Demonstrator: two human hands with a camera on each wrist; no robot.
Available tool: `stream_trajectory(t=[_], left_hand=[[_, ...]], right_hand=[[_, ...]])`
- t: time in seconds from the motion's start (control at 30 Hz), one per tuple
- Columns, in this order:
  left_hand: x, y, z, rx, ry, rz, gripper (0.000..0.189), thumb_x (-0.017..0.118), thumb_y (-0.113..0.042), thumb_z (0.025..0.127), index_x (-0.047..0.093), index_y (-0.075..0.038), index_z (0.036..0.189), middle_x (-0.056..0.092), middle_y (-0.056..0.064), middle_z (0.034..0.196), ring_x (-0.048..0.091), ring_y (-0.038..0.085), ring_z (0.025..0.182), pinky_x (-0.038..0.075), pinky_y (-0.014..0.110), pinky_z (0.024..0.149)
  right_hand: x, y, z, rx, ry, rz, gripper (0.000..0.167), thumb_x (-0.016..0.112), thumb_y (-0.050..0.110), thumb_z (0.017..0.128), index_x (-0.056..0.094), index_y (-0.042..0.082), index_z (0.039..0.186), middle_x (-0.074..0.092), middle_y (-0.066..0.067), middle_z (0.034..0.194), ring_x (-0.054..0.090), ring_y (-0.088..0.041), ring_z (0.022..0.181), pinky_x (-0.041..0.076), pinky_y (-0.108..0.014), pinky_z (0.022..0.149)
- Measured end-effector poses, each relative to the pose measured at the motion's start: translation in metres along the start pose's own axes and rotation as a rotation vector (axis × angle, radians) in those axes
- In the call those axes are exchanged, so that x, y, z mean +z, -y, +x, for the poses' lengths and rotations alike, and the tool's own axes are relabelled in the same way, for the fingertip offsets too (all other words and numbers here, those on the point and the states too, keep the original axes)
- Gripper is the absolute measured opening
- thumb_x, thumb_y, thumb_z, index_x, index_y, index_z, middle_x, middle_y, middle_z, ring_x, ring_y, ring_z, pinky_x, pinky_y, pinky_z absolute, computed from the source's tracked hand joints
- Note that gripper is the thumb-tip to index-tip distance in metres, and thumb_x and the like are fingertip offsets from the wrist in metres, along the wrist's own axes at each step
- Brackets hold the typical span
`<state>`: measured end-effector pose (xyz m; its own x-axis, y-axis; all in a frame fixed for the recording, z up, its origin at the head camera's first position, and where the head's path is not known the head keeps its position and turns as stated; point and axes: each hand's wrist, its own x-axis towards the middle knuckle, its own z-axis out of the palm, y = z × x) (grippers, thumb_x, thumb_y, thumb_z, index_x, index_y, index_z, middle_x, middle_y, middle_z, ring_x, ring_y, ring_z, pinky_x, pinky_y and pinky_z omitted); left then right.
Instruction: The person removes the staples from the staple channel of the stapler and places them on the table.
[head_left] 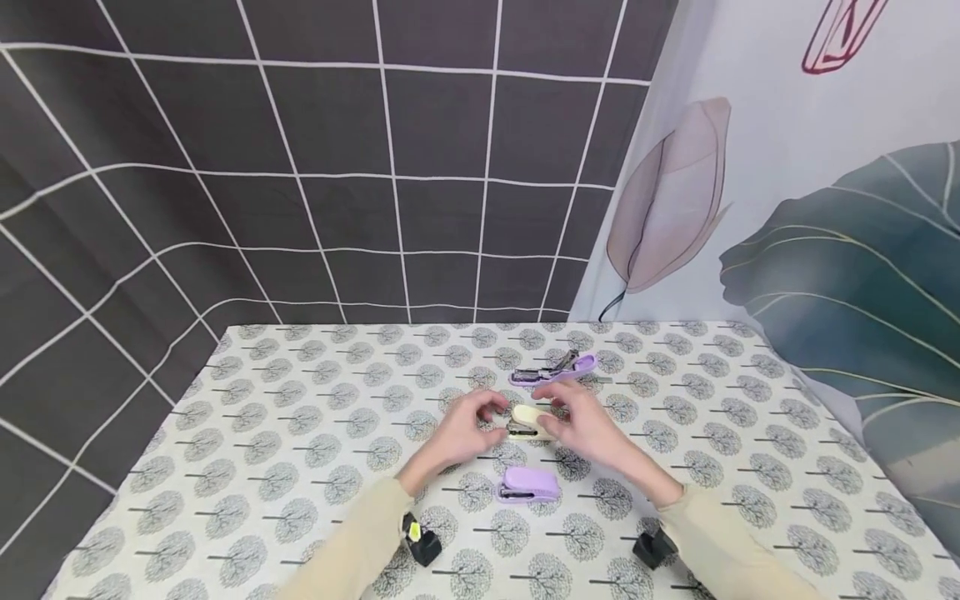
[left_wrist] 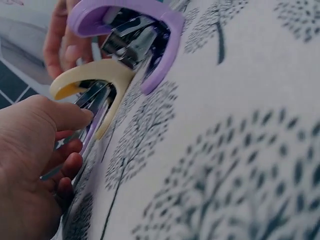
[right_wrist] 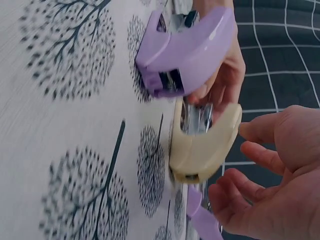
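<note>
A cream stapler (head_left: pixel 528 423) stands on the tree-print cloth between both hands, its top arm raised above a metal magazine. At its front end is my left hand (head_left: pixel 467 427); in the left wrist view the thumb (left_wrist: pixel 70 116) overlaps the magazine's tip, the other fingers loosely bent below. My right hand (head_left: pixel 581 421) is at the rear, and in the right wrist view its thumb tip (right_wrist: pixel 252 129) meets the top arm, with the other fingers spread apart from it. A closed-up lilac stapler (head_left: pixel 531 483) lies nearer to me.
Beyond the hands lies another purple stapler (head_left: pixel 551 371), its top swung back and metal inner parts exposed. The patterned tablecloth (head_left: pixel 315 450) covers the table up to a dark grid curtain (head_left: pixel 442 208) at the back. A leaf-print curtain (head_left: pixel 675 250) hangs at the right.
</note>
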<state>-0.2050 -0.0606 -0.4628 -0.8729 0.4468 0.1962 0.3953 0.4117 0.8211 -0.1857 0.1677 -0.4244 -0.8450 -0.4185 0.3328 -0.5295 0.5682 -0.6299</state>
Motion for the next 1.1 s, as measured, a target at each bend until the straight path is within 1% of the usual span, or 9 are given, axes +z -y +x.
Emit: stream_trajectory(t=[0.1, 0.27, 0.43, 0.57, 0.7, 0.8, 0.87, 1.1], left_hand=[[0.007, -0.001, 0.000, 0.013, -0.020, 0.010, 0.041, 0.081, -0.001, 0.076, 0.067, -0.005, 0.115, 0.066, 0.004, 0.106, 0.057, 0.017, 0.089, 0.048, 0.032, 0.081], [0.015, 0.000, -0.001, 0.024, -0.047, 0.056, 0.041, 0.083, -0.004, 0.075, 0.067, -0.004, 0.113, 0.066, 0.002, 0.102, 0.057, 0.017, 0.090, 0.048, 0.032, 0.083], [0.019, 0.001, -0.001, 0.046, -0.062, 0.124, 0.037, 0.083, -0.007, 0.076, 0.068, -0.007, 0.110, 0.065, -0.001, 0.098, 0.057, 0.015, 0.089, 0.042, 0.037, 0.088], [0.020, 0.002, 0.000, 0.074, -0.073, 0.152, 0.032, 0.083, -0.006, 0.076, 0.069, -0.009, 0.105, 0.065, -0.003, 0.094, 0.056, 0.014, 0.086, 0.042, 0.037, 0.085], [0.020, 0.002, 0.000, 0.092, -0.085, 0.170, 0.026, 0.083, -0.007, 0.077, 0.071, -0.009, 0.100, 0.064, -0.004, 0.089, 0.054, 0.014, 0.082, 0.041, 0.033, 0.080], [0.020, 0.000, -0.001, 0.083, -0.085, 0.174, 0.023, 0.082, -0.008, 0.077, 0.071, -0.010, 0.098, 0.063, -0.005, 0.088, 0.054, 0.014, 0.081, 0.040, 0.032, 0.079], [0.020, 0.000, -0.001, 0.077, -0.085, 0.182, 0.022, 0.082, -0.008, 0.077, 0.071, -0.011, 0.097, 0.062, -0.006, 0.086, 0.053, 0.013, 0.080, 0.040, 0.033, 0.079], [0.021, 0.001, -0.001, 0.074, -0.092, 0.201, 0.022, 0.082, -0.009, 0.078, 0.071, -0.011, 0.097, 0.062, -0.006, 0.084, 0.053, 0.012, 0.079, 0.040, 0.034, 0.079]], right_hand=[[0.005, 0.003, 0.001, 0.004, 0.018, -0.020, 0.037, 0.076, -0.006, 0.079, 0.064, -0.001, 0.114, 0.062, -0.020, 0.115, 0.061, -0.040, 0.098, 0.053, -0.051, 0.083], [0.010, 0.008, 0.003, 0.031, 0.043, -0.050, 0.041, 0.077, -0.007, 0.077, 0.064, 0.003, 0.115, 0.061, -0.019, 0.112, 0.057, -0.035, 0.095, 0.050, -0.051, 0.080], [0.011, 0.013, 0.004, 0.070, 0.074, -0.094, 0.043, 0.075, -0.007, 0.078, 0.063, 0.007, 0.116, 0.057, -0.024, 0.116, 0.055, -0.037, 0.099, 0.050, -0.058, 0.083], [0.014, 0.016, 0.007, 0.078, 0.075, -0.128, 0.040, 0.075, -0.008, 0.078, 0.064, 0.009, 0.112, 0.058, -0.024, 0.118, 0.055, -0.039, 0.101, 0.049, -0.060, 0.084], [0.015, 0.019, 0.009, 0.083, 0.077, -0.159, 0.037, 0.076, -0.008, 0.078, 0.065, 0.011, 0.108, 0.060, -0.022, 0.116, 0.056, -0.038, 0.100, 0.050, -0.057, 0.084], [0.015, 0.023, 0.010, 0.095, 0.088, -0.190, 0.036, 0.076, -0.008, 0.078, 0.066, 0.012, 0.107, 0.060, -0.018, 0.110, 0.057, -0.032, 0.092, 0.052, -0.051, 0.079], [0.016, 0.024, 0.011, 0.092, 0.095, -0.208, 0.035, 0.075, -0.008, 0.078, 0.066, 0.012, 0.106, 0.060, -0.016, 0.107, 0.057, -0.030, 0.090, 0.053, -0.049, 0.078], [0.017, 0.028, 0.011, 0.080, 0.089, -0.245, 0.035, 0.074, -0.010, 0.077, 0.065, 0.010, 0.104, 0.059, -0.011, 0.100, 0.058, -0.031, 0.092, 0.050, -0.052, 0.083]])
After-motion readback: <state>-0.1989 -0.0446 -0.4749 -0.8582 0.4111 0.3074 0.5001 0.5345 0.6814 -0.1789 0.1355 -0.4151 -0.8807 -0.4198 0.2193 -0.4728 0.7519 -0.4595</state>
